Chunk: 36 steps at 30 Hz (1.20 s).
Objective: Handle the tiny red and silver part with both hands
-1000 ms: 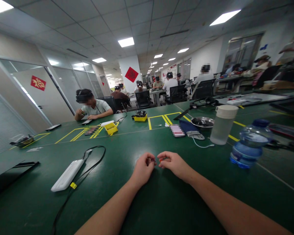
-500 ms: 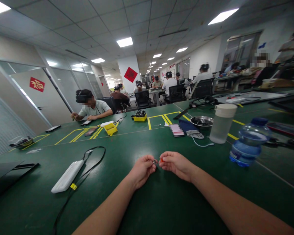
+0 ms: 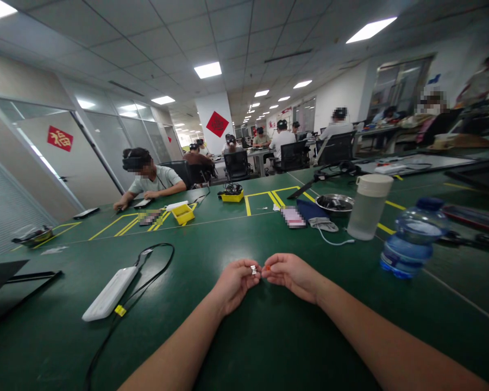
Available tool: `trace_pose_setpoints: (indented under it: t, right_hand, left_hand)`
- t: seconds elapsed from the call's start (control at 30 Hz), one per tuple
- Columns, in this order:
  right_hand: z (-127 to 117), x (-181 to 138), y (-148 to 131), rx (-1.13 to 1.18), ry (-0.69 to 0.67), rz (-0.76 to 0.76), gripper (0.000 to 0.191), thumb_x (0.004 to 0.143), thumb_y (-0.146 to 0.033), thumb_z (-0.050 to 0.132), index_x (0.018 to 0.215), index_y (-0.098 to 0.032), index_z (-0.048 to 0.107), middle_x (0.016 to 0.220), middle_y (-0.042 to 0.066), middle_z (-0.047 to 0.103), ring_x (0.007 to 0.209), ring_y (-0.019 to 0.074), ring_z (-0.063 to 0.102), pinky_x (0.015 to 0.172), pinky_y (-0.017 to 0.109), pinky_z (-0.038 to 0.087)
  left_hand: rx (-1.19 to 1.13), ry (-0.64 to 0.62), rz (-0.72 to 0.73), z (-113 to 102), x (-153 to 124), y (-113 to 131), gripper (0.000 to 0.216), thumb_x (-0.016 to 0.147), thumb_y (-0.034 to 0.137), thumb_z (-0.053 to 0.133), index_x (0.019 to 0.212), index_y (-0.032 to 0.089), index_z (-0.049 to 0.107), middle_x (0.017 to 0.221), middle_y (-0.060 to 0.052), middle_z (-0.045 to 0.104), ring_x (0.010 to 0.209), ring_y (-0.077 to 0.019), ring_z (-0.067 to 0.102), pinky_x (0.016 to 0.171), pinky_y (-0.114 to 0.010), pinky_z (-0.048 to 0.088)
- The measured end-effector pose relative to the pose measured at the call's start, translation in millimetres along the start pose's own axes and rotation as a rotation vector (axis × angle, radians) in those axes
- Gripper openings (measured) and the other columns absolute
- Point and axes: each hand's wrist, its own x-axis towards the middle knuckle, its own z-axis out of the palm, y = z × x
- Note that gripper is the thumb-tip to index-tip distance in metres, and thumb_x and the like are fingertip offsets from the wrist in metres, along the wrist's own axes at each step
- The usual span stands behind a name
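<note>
Over the green table (image 3: 179,347), my left hand (image 3: 235,285) pinches a small shiny metal piece (image 3: 253,269) between thumb and fingers. Close by on the right, my right hand (image 3: 293,276) grips a small orange piece (image 3: 268,267), mostly covered by the fingertips. The fingertips of both hands nearly meet; whether they touch is unclear. Both pieces are too small to tell their exact kind.
A white power bank (image 3: 110,293) with a black cable lies at left. On the right stand a frosted bottle (image 3: 369,209) and a blue water bottle (image 3: 411,239). Farther back are a metal bowl (image 3: 334,203) and yellow trays (image 3: 183,214). A person (image 3: 152,176) sits across.
My left hand has turned slightly, so the metal piece now shows a brighter face. The fingertips of the two hands are a little closer. The person across has lowered a hand to the table.
</note>
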Motion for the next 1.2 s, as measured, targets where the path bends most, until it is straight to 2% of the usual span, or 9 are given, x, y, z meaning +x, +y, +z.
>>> trace_pose_setpoints:
  t: [0.1, 0.2, 0.3, 0.5, 0.57, 0.7, 0.83, 1.03, 1.2]
  right_hand:
    - [1.9, 1.2, 1.8, -0.075, 0.037, -0.076, 0.018, 0.067, -0.015, 0.067, 0.084, -0.014, 0.06, 0.081, 0.005, 0.069, 0.074, 0.015, 0.067, 0.069, 0.027, 0.051]
    - [3.4, 2.7, 3.3, -0.217, 0.116, -0.174, 0.02, 0.065, -0.016, 0.069, 0.083, -0.014, 0.062, 0.073, 0.002, 0.068, 0.068, 0.0139, 0.065, 0.064, 0.025, 0.048]
    - [3.6, 2.9, 2.9, -0.316, 0.123, -0.238, 0.016, 0.064, -0.015, 0.067, 0.08, -0.014, 0.065, 0.07, 0.002, 0.067, 0.064, 0.0125, 0.061, 0.063, 0.025, 0.046]
    - [6.6, 0.0, -0.6, -0.384, 0.103, -0.24, 0.015, 0.062, -0.017, 0.067, 0.078, -0.014, 0.067, 0.069, 0.001, 0.067, 0.063, 0.0124, 0.058, 0.063, 0.025, 0.044]
    - [7.9, -0.5, -0.8, -0.382, 0.102, -0.231, 0.019, 0.061, -0.018, 0.07, 0.079, -0.014, 0.066, 0.069, 0.001, 0.066, 0.063, 0.0125, 0.058, 0.063, 0.025, 0.045]
    - [7.5, 0.5, 0.4, -0.337, 0.109, -0.241, 0.022, 0.062, -0.02, 0.071, 0.082, -0.015, 0.063, 0.072, 0.001, 0.066, 0.064, 0.0136, 0.06, 0.061, 0.025, 0.046]
    - [5.9, 2.2, 1.6, -0.312, 0.111, -0.256, 0.021, 0.063, -0.02, 0.072, 0.082, -0.014, 0.063, 0.078, 0.002, 0.067, 0.069, 0.0136, 0.062, 0.063, 0.025, 0.047]
    - [7.6, 0.5, 0.5, -0.305, 0.097, -0.239, 0.022, 0.064, -0.023, 0.072, 0.082, -0.014, 0.063, 0.072, 0.003, 0.068, 0.07, 0.0161, 0.065, 0.065, 0.028, 0.049]
    - [9.2, -1.5, -0.3, -0.317, 0.046, -0.277, 0.02, 0.065, -0.022, 0.072, 0.08, -0.014, 0.064, 0.073, 0.002, 0.068, 0.066, 0.0139, 0.063, 0.063, 0.026, 0.047]
  left_hand:
    - [0.157, 0.03, 0.116, 0.3, -0.6, 1.2, 0.019, 0.071, 0.009, 0.059, 0.09, 0.014, 0.06, 0.083, -0.005, 0.063, 0.073, -0.0119, 0.061, 0.071, -0.023, 0.048]
    - [0.483, 0.07, 0.272, -0.2, -0.6, 3.2, 0.023, 0.071, 0.011, 0.061, 0.093, 0.016, 0.061, 0.079, -0.002, 0.062, 0.069, -0.0115, 0.058, 0.066, -0.022, 0.044]
    - [0.741, 0.105, 0.388, 0.3, -1.3, 5.4, 0.018, 0.072, 0.015, 0.061, 0.089, 0.017, 0.064, 0.072, 0.0, 0.06, 0.065, -0.0117, 0.053, 0.064, -0.022, 0.041]
    - [0.828, 0.134, 0.554, 5.0, -3.4, 6.1, 0.017, 0.067, 0.008, 0.061, 0.077, 0.021, 0.068, 0.081, -0.002, 0.059, 0.075, -0.0141, 0.053, 0.072, -0.023, 0.04]
    - [0.819, 0.137, 0.542, 5.2, -3.4, 5.0, 0.016, 0.068, 0.009, 0.061, 0.078, 0.02, 0.067, 0.081, -0.002, 0.059, 0.073, -0.0135, 0.053, 0.07, -0.023, 0.041]
    - [0.75, 0.087, 0.382, 3.5, -3.3, 4.9, 0.017, 0.071, 0.017, 0.064, 0.087, 0.019, 0.061, 0.073, 0.0, 0.06, 0.062, -0.0115, 0.054, 0.059, -0.021, 0.04]
    - [0.592, 0.068, 0.3, 4.4, -3.9, 8.1, 0.027, 0.071, 0.02, 0.066, 0.097, 0.017, 0.06, 0.078, -0.001, 0.064, 0.068, -0.013, 0.06, 0.065, -0.023, 0.044]
    - [0.325, 0.054, 0.19, 8.6, -4.7, 5.6, 0.024, 0.069, 0.023, 0.071, 0.088, 0.014, 0.059, 0.077, -0.005, 0.066, 0.07, -0.0136, 0.063, 0.067, -0.023, 0.048]
    - [0.299, 0.032, 0.153, 9.9, -5.3, 5.4, 0.026, 0.069, 0.026, 0.073, 0.086, 0.013, 0.059, 0.072, -0.005, 0.066, 0.064, -0.0124, 0.063, 0.061, -0.021, 0.047]
